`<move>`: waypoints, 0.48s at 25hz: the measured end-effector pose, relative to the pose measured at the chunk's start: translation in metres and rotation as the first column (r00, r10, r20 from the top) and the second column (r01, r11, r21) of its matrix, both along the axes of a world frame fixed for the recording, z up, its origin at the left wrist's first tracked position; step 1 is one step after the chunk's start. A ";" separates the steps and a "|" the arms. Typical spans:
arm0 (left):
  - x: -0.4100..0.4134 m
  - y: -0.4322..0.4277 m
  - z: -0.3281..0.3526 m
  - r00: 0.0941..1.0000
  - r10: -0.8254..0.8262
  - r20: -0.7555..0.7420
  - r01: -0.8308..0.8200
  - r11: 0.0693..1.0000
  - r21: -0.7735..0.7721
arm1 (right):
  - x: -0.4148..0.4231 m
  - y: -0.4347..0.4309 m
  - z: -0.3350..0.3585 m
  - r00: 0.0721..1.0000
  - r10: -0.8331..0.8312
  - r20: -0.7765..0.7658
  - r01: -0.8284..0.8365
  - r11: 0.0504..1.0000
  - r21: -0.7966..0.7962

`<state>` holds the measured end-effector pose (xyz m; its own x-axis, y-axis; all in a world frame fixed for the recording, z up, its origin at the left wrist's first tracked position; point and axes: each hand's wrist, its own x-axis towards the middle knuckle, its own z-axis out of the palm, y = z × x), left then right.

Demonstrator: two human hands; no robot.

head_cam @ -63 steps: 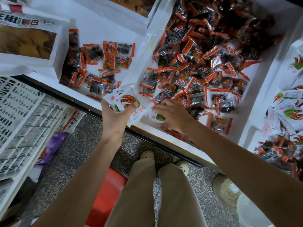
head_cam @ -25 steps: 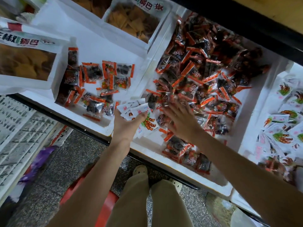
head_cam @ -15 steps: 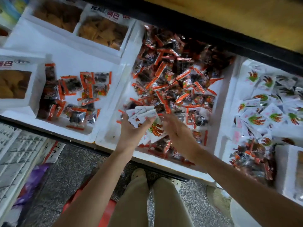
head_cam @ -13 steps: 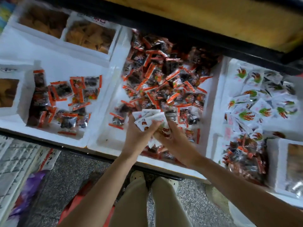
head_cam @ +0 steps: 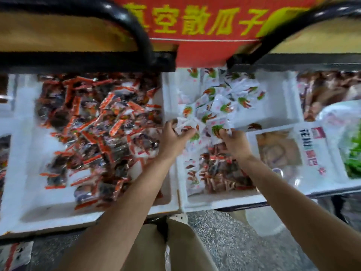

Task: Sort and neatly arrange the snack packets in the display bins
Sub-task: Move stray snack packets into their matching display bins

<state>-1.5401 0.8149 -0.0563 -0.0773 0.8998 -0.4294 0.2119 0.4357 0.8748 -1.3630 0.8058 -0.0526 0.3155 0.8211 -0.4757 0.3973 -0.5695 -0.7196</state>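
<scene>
Left hand [head_cam: 175,136] is gripping a fanned bunch of white snack packets [head_cam: 186,125] and right hand [head_cam: 235,142] pinches a few more, both over the foam bin [head_cam: 211,201] of matching packets. Guessing they're going in with their own kind, not the orange packets [head_cam: 101,130] left of that bin.

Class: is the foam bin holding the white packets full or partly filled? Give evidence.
Partly filled: white packets heap left and centre, while bare floor shows at the right of the bin.

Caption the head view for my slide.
Left hand and right hand grip white packets over the right foam bin, beside the left bin heaped with orange-edged packets.
</scene>
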 end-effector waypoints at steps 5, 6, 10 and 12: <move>0.063 0.058 -0.002 0.984 -0.132 -0.123 0.137 0.990 0.034 | 0.041 0.051 0.008 1.000 0.009 0.027 -0.012 0.991 0.131; 0.069 0.063 0.000 0.981 -0.162 -0.111 0.167 0.985 0.044 | 0.045 0.049 0.012 0.999 0.030 0.012 -0.032 0.985 0.170; 0.076 0.037 -0.005 0.939 -0.207 -0.275 0.281 0.922 0.265 | 0.059 -0.006 -0.012 0.952 0.237 0.194 -0.265 0.955 0.132; 0.077 0.002 -0.022 0.888 -0.252 -0.384 0.371 0.887 0.276 | 0.063 -0.034 -0.034 0.907 0.363 0.213 -0.373 0.928 0.006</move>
